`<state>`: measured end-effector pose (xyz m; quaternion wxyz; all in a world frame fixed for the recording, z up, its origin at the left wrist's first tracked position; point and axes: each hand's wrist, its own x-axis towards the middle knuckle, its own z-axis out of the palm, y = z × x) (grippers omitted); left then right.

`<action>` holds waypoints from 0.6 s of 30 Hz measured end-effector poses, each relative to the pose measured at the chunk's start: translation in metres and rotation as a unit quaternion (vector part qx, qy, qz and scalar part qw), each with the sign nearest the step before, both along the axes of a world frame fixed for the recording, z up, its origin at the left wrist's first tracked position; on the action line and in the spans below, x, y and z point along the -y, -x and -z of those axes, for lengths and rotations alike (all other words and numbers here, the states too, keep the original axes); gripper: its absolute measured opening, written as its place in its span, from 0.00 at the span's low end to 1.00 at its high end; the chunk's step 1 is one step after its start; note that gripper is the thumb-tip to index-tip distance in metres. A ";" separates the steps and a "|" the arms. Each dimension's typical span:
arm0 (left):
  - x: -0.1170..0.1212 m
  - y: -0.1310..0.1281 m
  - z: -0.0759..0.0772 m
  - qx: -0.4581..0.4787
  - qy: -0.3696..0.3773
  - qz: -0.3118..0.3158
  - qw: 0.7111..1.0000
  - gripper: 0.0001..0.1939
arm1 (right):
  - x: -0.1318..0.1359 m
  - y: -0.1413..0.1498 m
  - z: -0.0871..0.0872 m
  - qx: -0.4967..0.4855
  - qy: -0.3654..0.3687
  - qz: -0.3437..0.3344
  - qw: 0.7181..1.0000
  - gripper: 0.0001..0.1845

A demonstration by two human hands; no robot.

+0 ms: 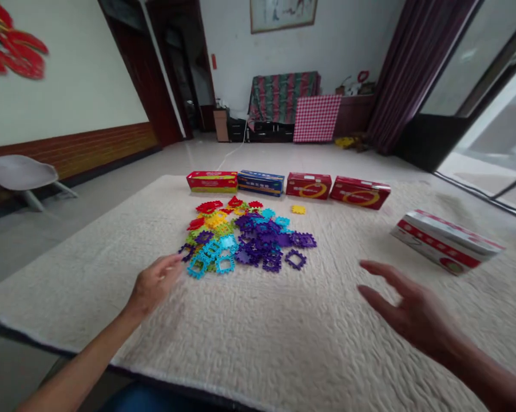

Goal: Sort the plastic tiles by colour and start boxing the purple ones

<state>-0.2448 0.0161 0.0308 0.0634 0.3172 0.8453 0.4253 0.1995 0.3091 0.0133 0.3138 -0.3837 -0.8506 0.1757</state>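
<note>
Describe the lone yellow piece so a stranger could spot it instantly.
On the cream mat, find the four boxes in a row. In front of the third box from the left lies the yellow piece, set apart from the colourful pile.

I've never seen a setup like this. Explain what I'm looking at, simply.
There is no machine here, just a person's two bare hands. The single picture comes from a camera worn on their head, looking forward and down. On the pale quilted cover lies a pile of notched pieces in purple, light blue, red, yellow and green. Behind it stand a red-and-yellow box, a blue box and two dark red boxes; a white-and-red box sits to the right. The left hand is by the pile's left edge; whether it touches a piece is unclear. The right hand is open, with nothing visible in it.
</note>
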 end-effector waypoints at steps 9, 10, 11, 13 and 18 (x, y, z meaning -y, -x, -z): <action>-0.116 0.063 0.029 -0.076 0.153 -0.071 0.983 0.30 | -0.050 0.229 0.015 0.124 0.064 0.019 0.990 0.35; -0.125 0.055 0.031 -0.077 0.147 -0.057 0.985 0.29 | -0.043 0.240 0.017 0.108 0.058 -0.004 0.992 0.34; -0.133 0.046 0.032 -0.074 0.132 -0.047 0.987 0.28 | -0.035 0.250 0.018 0.089 0.053 -0.030 0.994 0.33; -0.146 0.026 0.030 -0.050 0.099 -0.024 0.993 0.26 | -0.018 0.268 0.014 0.055 0.058 -0.070 0.994 0.31; -0.155 0.006 0.007 -0.014 0.028 0.063 0.998 0.25 | -0.005 0.290 -0.013 -0.065 0.108 -0.137 0.983 0.30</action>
